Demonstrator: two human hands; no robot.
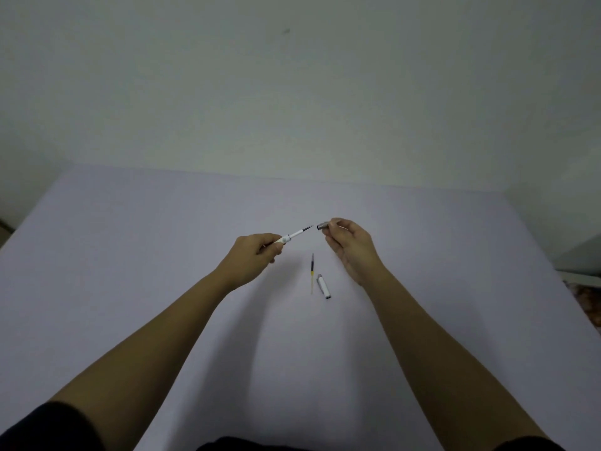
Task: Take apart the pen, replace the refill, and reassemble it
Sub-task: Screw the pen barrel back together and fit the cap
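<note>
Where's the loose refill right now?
In the head view the loose refill lies flat on the table, below and between the two hands, just left of the white pen cap and not touching it.

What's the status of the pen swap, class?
Left hand holds pen barrel, refill tip exposed. Right hand holds grip section, apart. Spare refill, cap on table.
</note>
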